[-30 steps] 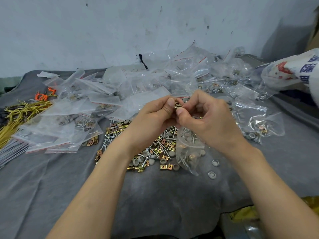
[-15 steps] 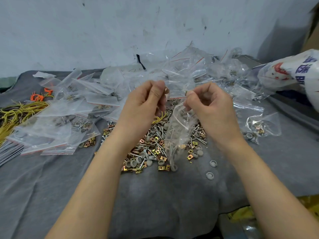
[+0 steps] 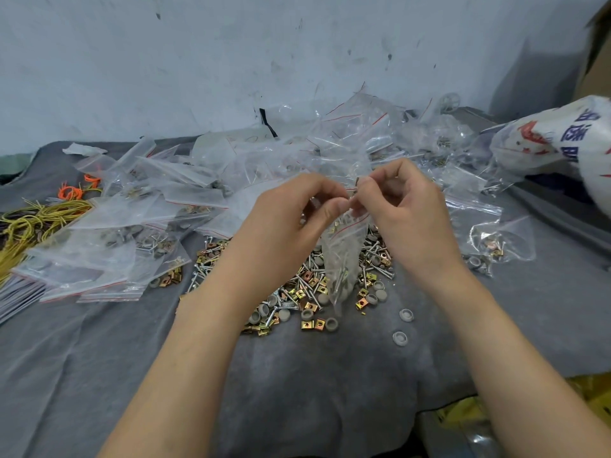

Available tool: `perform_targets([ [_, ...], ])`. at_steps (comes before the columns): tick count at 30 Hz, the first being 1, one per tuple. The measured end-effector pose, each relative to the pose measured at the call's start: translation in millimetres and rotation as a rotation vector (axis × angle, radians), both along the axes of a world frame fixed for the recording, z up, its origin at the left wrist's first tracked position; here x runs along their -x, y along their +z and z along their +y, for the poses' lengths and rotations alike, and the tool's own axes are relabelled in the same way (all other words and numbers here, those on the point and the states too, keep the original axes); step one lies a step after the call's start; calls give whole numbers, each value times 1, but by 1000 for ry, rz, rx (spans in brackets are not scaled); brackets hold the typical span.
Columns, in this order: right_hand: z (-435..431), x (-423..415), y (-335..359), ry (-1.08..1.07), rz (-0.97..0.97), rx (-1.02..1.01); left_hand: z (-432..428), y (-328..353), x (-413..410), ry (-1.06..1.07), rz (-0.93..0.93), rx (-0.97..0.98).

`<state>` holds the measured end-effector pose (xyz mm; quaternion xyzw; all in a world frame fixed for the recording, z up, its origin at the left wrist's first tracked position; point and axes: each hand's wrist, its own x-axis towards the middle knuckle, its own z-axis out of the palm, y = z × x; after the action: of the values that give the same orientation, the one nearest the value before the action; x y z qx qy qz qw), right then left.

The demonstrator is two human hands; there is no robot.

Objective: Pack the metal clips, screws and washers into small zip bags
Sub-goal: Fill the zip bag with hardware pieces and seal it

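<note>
I see the left hand [image 3: 291, 223] and the right hand [image 3: 406, 213] close together. Both pinch the top edge of one small zip bag [image 3: 342, 259] between thumb and fingers. The bag hangs down with screws and washers inside, just over the loose pile [image 3: 307, 285] of clips, screws and washers on the grey cloth [image 3: 314, 391]. At 10 o'clock from the pile lie filled bags [image 3: 109, 246]. At 4 o'clock lie two single washers [image 3: 406, 315].

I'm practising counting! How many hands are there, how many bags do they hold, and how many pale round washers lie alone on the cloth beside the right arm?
Hands: 2, the left hand and the right hand
Held bags: 1, the clear plastic zip bag with screws inside
Lone washers: 2, the pale round washers on the grey cloth
Total: 5
</note>
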<state>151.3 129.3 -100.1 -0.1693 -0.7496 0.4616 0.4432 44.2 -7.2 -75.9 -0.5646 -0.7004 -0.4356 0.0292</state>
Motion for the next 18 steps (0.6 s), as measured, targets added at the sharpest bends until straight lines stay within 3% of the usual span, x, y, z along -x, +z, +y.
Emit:
perform_targets([
  [4,0,0,-1,-5,-8,-16,0,0,2,40,20,-3],
  [9,-2,-1,0,-19,-29,-48,-1,3,2,78,-88,-110],
  [18,-6,-3,-2,62,-77,-180,7,-5,0,39,-140,-86],
])
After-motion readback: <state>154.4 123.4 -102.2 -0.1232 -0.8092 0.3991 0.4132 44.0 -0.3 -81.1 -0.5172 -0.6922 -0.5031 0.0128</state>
